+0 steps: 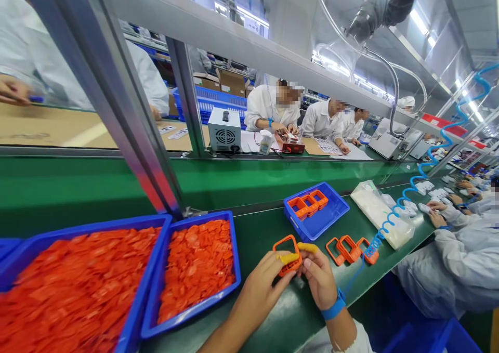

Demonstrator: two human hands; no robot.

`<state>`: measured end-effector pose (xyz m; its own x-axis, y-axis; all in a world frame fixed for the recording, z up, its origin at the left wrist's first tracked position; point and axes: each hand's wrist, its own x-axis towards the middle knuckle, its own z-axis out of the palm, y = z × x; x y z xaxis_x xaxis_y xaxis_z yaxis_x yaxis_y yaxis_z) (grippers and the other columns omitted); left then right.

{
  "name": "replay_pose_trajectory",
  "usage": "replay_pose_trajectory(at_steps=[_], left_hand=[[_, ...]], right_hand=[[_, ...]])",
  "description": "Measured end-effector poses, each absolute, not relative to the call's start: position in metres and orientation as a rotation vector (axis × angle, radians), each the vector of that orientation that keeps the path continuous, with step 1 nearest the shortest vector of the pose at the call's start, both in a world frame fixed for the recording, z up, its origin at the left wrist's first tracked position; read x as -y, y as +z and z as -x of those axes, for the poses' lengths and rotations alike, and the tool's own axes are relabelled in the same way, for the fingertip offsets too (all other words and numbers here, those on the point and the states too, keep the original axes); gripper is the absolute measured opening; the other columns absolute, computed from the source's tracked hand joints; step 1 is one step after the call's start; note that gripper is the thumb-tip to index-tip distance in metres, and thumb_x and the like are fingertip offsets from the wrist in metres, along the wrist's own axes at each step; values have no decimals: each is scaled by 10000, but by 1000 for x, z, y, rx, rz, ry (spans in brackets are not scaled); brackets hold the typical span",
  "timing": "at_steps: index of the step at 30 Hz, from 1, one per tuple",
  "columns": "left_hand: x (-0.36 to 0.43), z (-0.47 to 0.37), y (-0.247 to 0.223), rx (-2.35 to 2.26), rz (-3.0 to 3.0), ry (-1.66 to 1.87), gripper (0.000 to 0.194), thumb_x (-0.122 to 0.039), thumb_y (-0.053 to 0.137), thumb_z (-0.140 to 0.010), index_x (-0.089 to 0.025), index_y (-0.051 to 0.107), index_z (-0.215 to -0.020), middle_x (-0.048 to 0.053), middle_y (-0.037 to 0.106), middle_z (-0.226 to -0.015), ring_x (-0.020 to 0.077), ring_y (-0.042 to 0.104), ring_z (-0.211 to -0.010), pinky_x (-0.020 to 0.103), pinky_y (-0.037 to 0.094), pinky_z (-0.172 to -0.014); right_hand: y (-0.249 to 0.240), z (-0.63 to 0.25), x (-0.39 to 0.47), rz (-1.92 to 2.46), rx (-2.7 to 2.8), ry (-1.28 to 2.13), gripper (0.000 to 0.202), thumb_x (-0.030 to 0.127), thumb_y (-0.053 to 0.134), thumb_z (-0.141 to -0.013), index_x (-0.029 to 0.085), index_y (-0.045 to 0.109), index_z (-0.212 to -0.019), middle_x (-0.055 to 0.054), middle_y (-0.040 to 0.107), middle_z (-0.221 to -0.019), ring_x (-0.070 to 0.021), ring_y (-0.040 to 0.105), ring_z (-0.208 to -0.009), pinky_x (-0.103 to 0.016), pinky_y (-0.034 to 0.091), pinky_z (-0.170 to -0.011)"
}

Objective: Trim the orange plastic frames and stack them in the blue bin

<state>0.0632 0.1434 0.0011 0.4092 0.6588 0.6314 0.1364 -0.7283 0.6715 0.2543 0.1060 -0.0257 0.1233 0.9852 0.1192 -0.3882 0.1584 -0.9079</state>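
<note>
Between my two hands, above the green tabletop, is an orange plastic frame [286, 242] with a rounded rectangular opening. My left hand [265, 277] grips its lower left part, a yellow finger cot on one finger. From the right, my right hand [317, 272] pinches its lower corner, also with a yellow finger cot; the fingertips hide what lies between them. A blue band [334, 306] circles my right wrist. Several loose orange frames [348, 249] lie right of my hands. Beyond them a blue tray [325, 215] holds several upright orange frames [307, 204].
At left, a small blue bin [236, 249] and a larger blue bin [156, 249] hold heaps of flat orange pieces. A coiled blue cord [423, 171] hangs at right near a plastic bag [384, 215]. A metal post [128, 108] rises at left. Co-workers sit across and to the right.
</note>
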Motion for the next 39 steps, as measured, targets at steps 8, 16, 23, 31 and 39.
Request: replay_pose_trajectory(at_steps=[8,16,23,31,39], left_hand=[[-143,-60,6,-613,-2152,1196,149,-295,648,-1131,-290,763,-1226,31,813,-1145,199,759,-1065,300,635,-941],[-142,-61,-3,-680,-2192,1243,312,-324,646,-1127,-305,686,-1436,49,809,-1197,221,777,-1084,319,664,-929],[-143,-61,-5,-673,-2203,1220,292,-308,635,-1132,-290,690,-1419,69,802,-1226,228,774,-1126,336,655,-975],[-144,-60,-6,-686,-2219,1172,301,-323,629,-1134,-265,688,-1423,89,808,-1266,253,779,-1154,381,654,-992],[-145,-61,-4,-676,-2247,1238,267,-325,632,-1138,-298,678,-1399,61,805,-1239,231,786,-1118,333,656,-943]], right_hand=[[-28,-255,-106,848,899,1221,394,466,913,-935,246,804,-1243,-59,789,-1015,-184,681,-805,-289,560,-695],[-28,-255,-105,855,922,1207,391,440,923,-933,248,808,-1253,-52,797,-1026,-179,687,-828,-274,549,-710],[-28,-256,-107,882,918,1213,406,446,931,-921,242,798,-1246,-41,781,-1004,-167,678,-798,-275,559,-704],[-26,-256,-108,929,920,1190,431,462,947,-880,250,797,-1224,-22,777,-956,-166,659,-726,-283,548,-656],[-32,-256,-109,919,941,1170,441,472,936,-898,233,807,-1246,-22,762,-955,-153,644,-716,-282,543,-678]])
